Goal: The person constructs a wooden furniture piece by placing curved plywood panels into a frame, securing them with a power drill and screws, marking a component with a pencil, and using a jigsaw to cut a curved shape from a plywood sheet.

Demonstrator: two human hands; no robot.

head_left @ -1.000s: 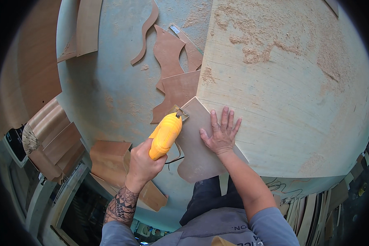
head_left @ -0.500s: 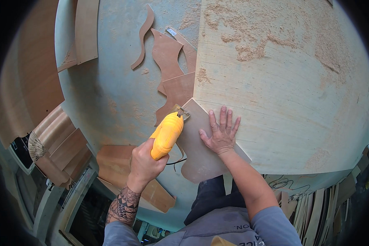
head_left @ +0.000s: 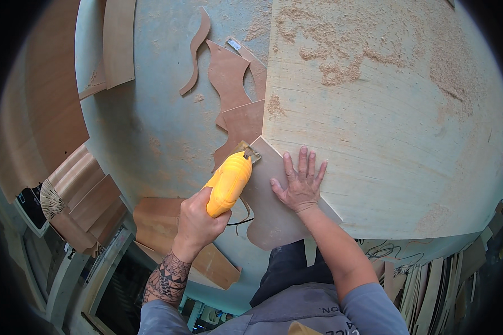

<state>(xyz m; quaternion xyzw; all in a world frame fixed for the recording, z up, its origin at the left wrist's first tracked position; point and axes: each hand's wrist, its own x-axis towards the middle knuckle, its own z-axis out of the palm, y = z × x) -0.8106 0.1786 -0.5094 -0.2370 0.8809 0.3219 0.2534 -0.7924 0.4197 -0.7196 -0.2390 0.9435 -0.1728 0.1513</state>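
My left hand (head_left: 198, 220) is wrapped round the handle of a yellow jigsaw (head_left: 229, 181). The saw's metal foot sits at the upper left edge of a greyish wooden panel (head_left: 274, 215) with a wavy left side. Its blade is hidden from view. On the panel's right part my right hand (head_left: 303, 187) lies flat with the fingers spread, the fingertips reaching past the edge over the pale board. The panel juts out over the front of the worktable toward my body. A dark cord (head_left: 240, 222) runs from behind the saw.
Curved plywood offcuts (head_left: 229, 70) lie beyond the saw on the bluish tabletop (head_left: 162, 111). A large pale board (head_left: 369, 139) with sawdust (head_left: 341, 72) covers the right side. Brown panels (head_left: 159, 220) rest at lower left; stacked strips (head_left: 433, 296) stand at lower right.
The saw, both hands and the panel keep nearly the same positions. Only a slight shift of the whole picture shows.
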